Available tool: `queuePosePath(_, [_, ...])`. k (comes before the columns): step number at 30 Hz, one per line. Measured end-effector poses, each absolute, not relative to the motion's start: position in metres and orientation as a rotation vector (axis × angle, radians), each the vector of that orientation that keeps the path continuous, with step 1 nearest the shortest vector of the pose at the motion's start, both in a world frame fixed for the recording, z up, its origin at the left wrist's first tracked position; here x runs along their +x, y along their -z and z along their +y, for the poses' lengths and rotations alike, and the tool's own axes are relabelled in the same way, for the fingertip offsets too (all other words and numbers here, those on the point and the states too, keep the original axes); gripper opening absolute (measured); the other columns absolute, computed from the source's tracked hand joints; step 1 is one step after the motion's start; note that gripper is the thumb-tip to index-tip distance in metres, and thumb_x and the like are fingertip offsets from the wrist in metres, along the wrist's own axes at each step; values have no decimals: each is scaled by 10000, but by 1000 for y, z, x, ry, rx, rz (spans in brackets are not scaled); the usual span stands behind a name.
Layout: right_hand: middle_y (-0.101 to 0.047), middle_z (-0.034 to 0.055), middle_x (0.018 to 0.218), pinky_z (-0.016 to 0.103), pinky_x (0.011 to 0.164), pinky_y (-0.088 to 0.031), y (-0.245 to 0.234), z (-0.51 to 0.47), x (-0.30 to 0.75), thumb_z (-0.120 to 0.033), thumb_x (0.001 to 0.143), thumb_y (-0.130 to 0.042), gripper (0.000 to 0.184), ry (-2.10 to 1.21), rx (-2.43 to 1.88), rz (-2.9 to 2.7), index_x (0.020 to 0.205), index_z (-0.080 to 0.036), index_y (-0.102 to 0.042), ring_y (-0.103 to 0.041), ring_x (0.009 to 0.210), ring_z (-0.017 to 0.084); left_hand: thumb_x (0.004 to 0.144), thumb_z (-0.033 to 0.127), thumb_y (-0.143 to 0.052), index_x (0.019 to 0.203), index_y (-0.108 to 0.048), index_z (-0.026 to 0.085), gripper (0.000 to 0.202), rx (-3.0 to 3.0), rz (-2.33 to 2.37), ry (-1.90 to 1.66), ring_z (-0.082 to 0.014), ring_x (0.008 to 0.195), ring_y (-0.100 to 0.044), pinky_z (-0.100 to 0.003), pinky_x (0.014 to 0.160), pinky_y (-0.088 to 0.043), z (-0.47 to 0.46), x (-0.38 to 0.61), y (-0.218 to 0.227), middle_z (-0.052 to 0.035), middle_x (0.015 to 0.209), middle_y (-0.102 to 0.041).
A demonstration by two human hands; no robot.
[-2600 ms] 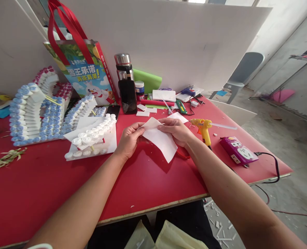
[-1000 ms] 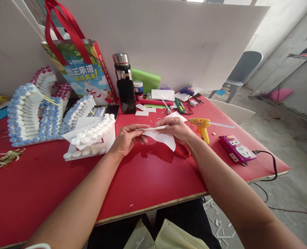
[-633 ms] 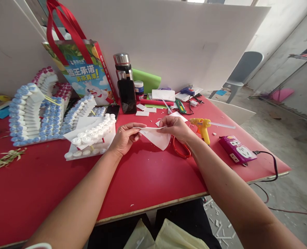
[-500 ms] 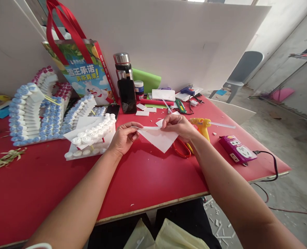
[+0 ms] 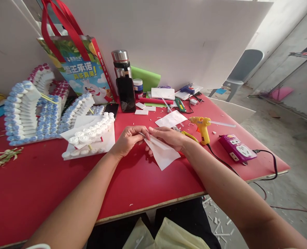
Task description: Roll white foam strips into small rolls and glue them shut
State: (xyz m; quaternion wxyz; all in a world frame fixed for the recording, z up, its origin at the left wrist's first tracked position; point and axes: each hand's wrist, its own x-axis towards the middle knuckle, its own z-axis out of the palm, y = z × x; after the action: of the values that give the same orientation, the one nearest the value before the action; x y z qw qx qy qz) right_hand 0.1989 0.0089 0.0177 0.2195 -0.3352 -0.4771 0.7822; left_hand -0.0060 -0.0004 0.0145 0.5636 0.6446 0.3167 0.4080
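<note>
A thin white paper sheet hangs between my hands above the red table, its upper edge curled over and a corner pointing down toward me. My left hand pinches the sheet's left end between thumb and fingers. From the other side my right hand holds the upper edge, thumb side on top and fingertips showing behind the paper. The two hands' fingertips almost meet. Just beyond the right hand lies another white paper sheet. Left of my left hand stands a white model with rolled paper rosettes.
At right lie a yellow glue gun, yellow-handled scissors or pliers and a purple power socket. Behind stand a phone, a steel flask and a printed bag. Blue-and-white rosette models fill the left.
My right hand has slid left along the paper's top edge to meet my left hand. The sheet's edge has curled over, and the second sheet behind now shows more fully.
</note>
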Motion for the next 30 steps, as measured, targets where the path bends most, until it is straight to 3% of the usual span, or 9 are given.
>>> queuePosePath(5, [-740,63,821,212,510,-554,-17,9,200,-494,920,-640,354,-2057,-997,-1342,997,-154,-703,-691,634,155,834,139,-556,691,-644,162,170,1570,742,-957,-104,588,-407,-256,561,-338,2,-7,-13,-7,731,-526])
queuePosePath(7, [-746,87,857,244,558,-583,-18,8,199,-479,939,-618,356,-2143,-905,-1287,1037,-142,-681,-714,688,178,851,153,-555,705,-631,169,166,1568,738,-973,-105,586,-435,-261,570,-367,2,-6,-13,-5,749,-526])
queuePosePath(10, [-739,126,908,381,711,-625,-16,6,195,-482,943,-610,371,-2302,-674,-1165,1068,-133,-623,-743,837,253,866,161,-559,712,-630,172,170,1596,757,-977,-107,602,-460,-269,599,-396,2,-5,-12,-15,793,-549])
queuePosePath(12, [-714,94,851,445,768,-618,-15,6,194,-467,921,-648,352,-2332,-593,-1138,1038,-139,-597,-740,835,262,865,160,-561,707,-633,170,174,1604,770,-971,-108,624,-463,-268,608,-390,2,-5,-12,-30,847,-577])
queuePosePath(16, [-615,-1,725,378,738,-609,-15,9,197,-424,890,-702,310,-2281,-552,-1235,985,-146,-602,-665,661,159,847,162,-567,686,-634,168,175,1586,772,-971,-106,632,-449,-268,597,-371,1,-5,-13,-50,942,-614])
queuePosePath(20, [-544,-32,691,316,693,-578,-17,14,200,-427,850,-737,336,-2232,-588,-1377,984,-132,-647,-567,600,108,801,153,-580,660,-640,161,154,1554,779,-970,-101,622,-442,-268,593,-376,1,-6,-13,-55,944,-620])
queuePosePath(23, [-519,-45,676,321,696,-565,-16,16,202,-451,823,-751,335,-2142,-684,-1457,912,-142,-655,-518,567,91,735,156,-590,775,-670,162,89,1422,779,-977,-105,620,-470,-256,572,-378,4,-7,-11,-53,918,-629])
queuePosePath(26, [-532,-38,639,311,679,-546,-14,17,203,-510,822,-731,374,-2021,-828,-1570,793,-154,-619,-538,568,104,793,282,-590,962,-660,178,211,1264,818,-1026,-105,582,-487,-235,512,-345,7,-7,-9,-37,864,-625])
queuePosePath(30, [-532,-33,637,305,660,-540,-9,18,204,-535,786,-750,404,-1966,-887,-1614,735,-170,-585,-551,580,115,867,395,-650,943,-638,185,224,1424,953,-953,-87,563,-478,-215,500,-333,6,-4,-10,-10,792,-607])
